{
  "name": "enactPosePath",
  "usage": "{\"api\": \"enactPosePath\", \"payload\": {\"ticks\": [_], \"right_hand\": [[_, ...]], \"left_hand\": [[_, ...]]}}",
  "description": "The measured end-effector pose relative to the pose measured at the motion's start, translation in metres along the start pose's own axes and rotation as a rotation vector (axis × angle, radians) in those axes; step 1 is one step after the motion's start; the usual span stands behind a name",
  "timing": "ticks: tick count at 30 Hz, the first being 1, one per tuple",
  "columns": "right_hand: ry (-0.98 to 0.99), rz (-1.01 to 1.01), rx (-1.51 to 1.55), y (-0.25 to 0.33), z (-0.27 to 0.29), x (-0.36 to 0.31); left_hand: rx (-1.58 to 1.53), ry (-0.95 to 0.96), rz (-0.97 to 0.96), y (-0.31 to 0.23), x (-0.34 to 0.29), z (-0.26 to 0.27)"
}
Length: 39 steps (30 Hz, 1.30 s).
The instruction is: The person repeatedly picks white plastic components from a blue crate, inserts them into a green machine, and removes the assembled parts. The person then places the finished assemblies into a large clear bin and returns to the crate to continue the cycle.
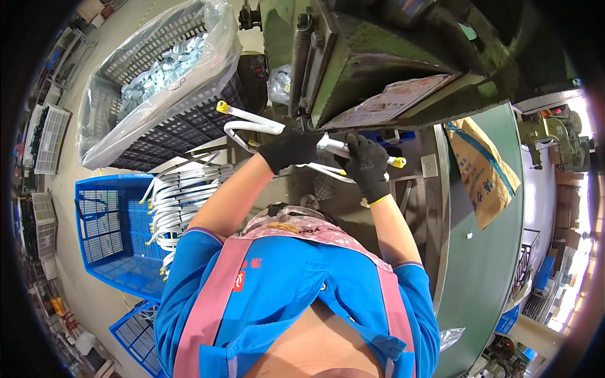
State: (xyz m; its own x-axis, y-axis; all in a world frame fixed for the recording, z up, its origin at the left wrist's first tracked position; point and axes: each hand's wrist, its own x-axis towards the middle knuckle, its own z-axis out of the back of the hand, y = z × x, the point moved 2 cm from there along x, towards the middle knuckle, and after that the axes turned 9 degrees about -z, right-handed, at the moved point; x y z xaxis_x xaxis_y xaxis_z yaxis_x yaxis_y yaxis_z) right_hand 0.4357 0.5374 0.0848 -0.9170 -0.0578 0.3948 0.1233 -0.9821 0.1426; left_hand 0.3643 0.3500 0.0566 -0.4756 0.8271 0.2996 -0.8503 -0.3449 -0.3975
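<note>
Gripping white tube frame [334,147] with left hand [290,150] and right hand [367,162], spaced apart, near green machine [362,79]. Might scrape frame through uneven tilting; might pinch either hand by reaching too close.

1. A long green table [485,277] is standing on the right.
2. A brown paper bag [482,170] with a blue stripe is lying on the table.
3. A tiny white bit [469,235] is lying just beside the bag's bottom tip.
4. A crinkly see-through plastic piece [451,338] is lying at the table's near end.
5. The pale floor [66,217] is showing on the left.
6. A big blue crate [133,223] is sitting there, and bent white tubes [176,208] are piling up along its right side.
7. A second blue basket [133,334] is sitting near it.
</note>
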Motion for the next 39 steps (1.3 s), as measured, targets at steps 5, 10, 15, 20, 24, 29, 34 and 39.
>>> {"api": "enactPosePath", "payload": {"ticks": [5, 10, 15, 20, 24, 29, 34, 39], "right_hand": [[0.025, -0.015, 0.017, -0.001, 0.000, -0.001], [0.006, -0.014, 0.001, -0.002, -0.003, 0.002], [0.006, 0.002, -0.033, -0.004, -0.003, 0.005], [0.009, -0.008, 0.013, -0.005, -0.003, 0.006], [-0.013, 0.018, -0.011, -0.005, -0.005, 0.006], [-0.091, 0.050, 0.151, -0.011, -0.009, 0.005], [0.019, 0.006, -0.059, -0.011, -0.016, 0.006], [0.047, 0.018, -0.087, 0.000, 0.013, 0.020]], "left_hand": [[0.298, -0.335, -0.223, 0.022, -0.044, 0.052], [0.436, -0.288, 0.068, 0.044, -0.076, 0.072], [0.496, -0.209, 0.179, 0.043, -0.076, 0.064], [0.536, -0.196, 0.200, 0.039, -0.074, 0.068], [0.480, -0.179, 0.256, 0.044, -0.076, 0.060], [0.537, -0.171, 0.222, 0.053, -0.087, 0.049], [0.412, -0.359, 0.141, 0.052, -0.084, 0.053], [0.433, -0.335, 0.195, 0.040, -0.076, 0.075]]}}
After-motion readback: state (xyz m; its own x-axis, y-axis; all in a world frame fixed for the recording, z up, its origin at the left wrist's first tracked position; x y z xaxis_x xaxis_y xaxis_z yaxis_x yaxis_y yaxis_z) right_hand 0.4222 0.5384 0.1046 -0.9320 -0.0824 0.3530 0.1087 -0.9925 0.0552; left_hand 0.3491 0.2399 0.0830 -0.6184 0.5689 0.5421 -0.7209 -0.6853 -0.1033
